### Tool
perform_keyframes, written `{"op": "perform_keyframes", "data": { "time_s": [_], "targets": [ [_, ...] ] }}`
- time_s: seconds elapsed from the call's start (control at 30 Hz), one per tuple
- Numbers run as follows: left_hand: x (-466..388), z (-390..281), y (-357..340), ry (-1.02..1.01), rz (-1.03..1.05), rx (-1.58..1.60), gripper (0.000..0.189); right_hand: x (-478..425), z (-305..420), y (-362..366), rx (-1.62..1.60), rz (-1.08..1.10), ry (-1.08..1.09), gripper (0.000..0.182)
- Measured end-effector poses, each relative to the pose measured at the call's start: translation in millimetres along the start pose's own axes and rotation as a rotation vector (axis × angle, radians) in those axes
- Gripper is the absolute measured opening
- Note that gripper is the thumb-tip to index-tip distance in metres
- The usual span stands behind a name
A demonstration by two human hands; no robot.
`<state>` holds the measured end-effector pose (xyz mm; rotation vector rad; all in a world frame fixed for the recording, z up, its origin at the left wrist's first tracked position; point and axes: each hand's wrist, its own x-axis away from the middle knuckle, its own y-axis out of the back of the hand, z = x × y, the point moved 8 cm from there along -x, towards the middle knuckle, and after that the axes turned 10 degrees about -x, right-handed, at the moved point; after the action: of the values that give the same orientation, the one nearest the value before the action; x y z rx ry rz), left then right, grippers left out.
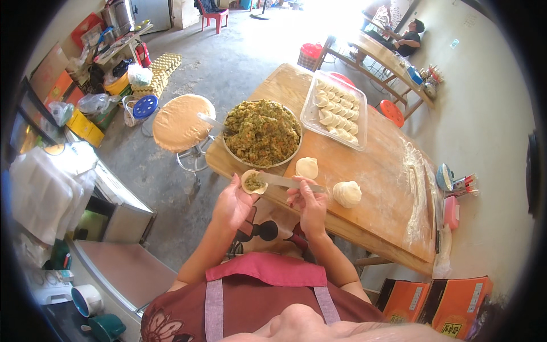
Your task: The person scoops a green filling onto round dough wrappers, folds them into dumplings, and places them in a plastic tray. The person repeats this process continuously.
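My left hand holds a round dumpling wrapper with a dab of green filling in its middle. In my right hand is a flat, pale spatula, whose blade end reaches the filling. Just beyond my hands stands a round metal bowl heaped with chopped vegetable filling, a second pale handle sticking out at its left. Two stacks of wrappers, one near the bowl and one closer to my right hand, lie on the wooden board.
A clear plastic tray with rows of folded dumplings sits at the table's far side. Flour streaks mark the board's right. A round padded stool is left of the bowl. A seated person is at a farther table.
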<state>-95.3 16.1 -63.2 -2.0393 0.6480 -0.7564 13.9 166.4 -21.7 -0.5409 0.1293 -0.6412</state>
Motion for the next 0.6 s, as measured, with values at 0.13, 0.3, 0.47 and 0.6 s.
{"op": "perform_keyframes", "data": {
  "time_s": [0.13,0.3,0.47,0.6],
  "targets": [
    [-6.1,2.0,13.1,0.002,-0.006,-0.016,0.051,-6.6,34.4,-16.0,0.272,0.096,0.281,0.022],
    [-16.0,9.0,9.5,0.019,0.053,-0.017,0.048,-22.5,40.5,-35.4,0.622,0.269,0.46,0.019],
    [-20.6,4.1,0.2,0.009,0.042,-0.016,0.045,-38.7,37.6,-47.4,0.744,0.36,0.391,0.018],
    [-25.6,5.9,4.1,0.035,0.017,0.01,0.045,-52.2,25.8,-35.7,0.519,0.311,0.218,0.019]
  ]
}}
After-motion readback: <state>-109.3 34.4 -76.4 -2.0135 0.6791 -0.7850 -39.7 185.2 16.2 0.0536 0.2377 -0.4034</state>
